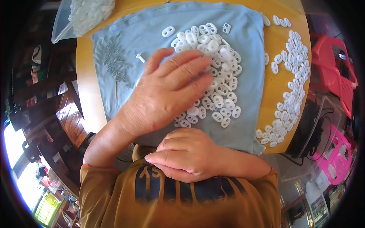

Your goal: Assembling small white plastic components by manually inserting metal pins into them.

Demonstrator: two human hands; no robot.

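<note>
My left hand [167, 89] reaches over a blue-grey cloth [243, 22], back up and fingers stretched out and slightly apart. Its fingertips are over the left side of a pile of white oval two-hole plastic pieces [221, 89], and they look a little blurred. Whether they touch the pieces I cannot tell. Close to my body, below the cloth's near edge, my right hand [184, 154] is closed with its fingers curled in. Anything inside it is hidden. A small white pin-like piece with a flat head [140, 57] lies on the cloth beyond my left thumb.
More white two-hole pieces [291, 100] are strewn along the right side of the yellow wooden table [272, 83]. At the far left stands a clear tub [61, 22] of whitish pieces. A pink-red chair [334, 68] and a bright pink stool [336, 159] are off to the right.
</note>
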